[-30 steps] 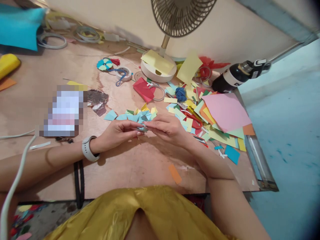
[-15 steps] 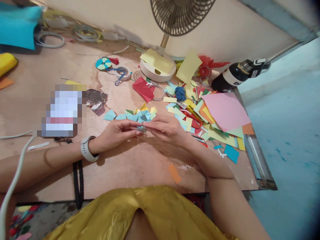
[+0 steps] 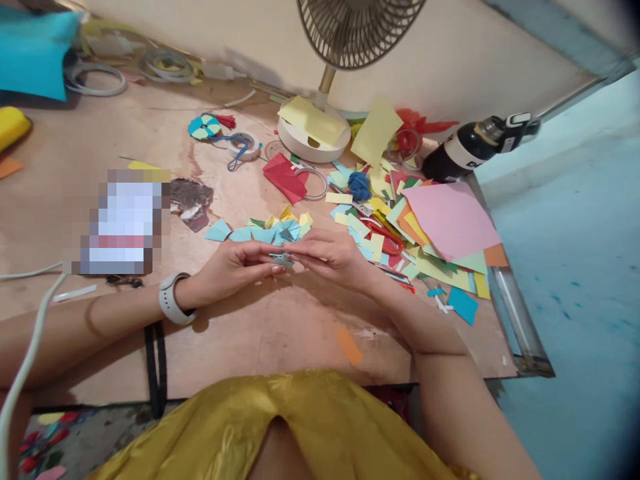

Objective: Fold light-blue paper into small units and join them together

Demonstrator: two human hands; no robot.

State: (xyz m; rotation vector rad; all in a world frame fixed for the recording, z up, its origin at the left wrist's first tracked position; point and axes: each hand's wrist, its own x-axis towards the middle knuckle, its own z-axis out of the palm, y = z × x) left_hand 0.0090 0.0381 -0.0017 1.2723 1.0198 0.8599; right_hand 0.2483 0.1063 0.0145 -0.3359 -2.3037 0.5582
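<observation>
Between my fingertips is a small piece of folded paper (image 3: 283,259), bluish-green and mostly covered by the fingers. My left hand (image 3: 240,261) pinches it from the left, thumb below and fingers above. From the other side my right hand (image 3: 327,257) grips the same paper, its thumb and fingers meeting my left fingertips. Just behind the hands lies a row of folded light-blue paper pieces (image 3: 243,234), with yellow folded pieces (image 3: 286,214) beside them. An orange paper strip (image 3: 349,345) rests on the table nearer to me.
A wooden table (image 3: 225,360) carries a blurred-out phone-like object (image 3: 123,227) at left. Paper sheets (image 3: 450,220), red-handled scissors (image 3: 387,240) and blue yarn (image 3: 359,186) crowd the right. Behind stand a fan (image 3: 314,137) and a dark bottle (image 3: 465,150). A white cable (image 3: 37,333) crosses my left forearm.
The folded paper shows a little more below the fingertips, and the fingers have shifted slightly on it. The whole view has drifted a little; other things lie as before.
</observation>
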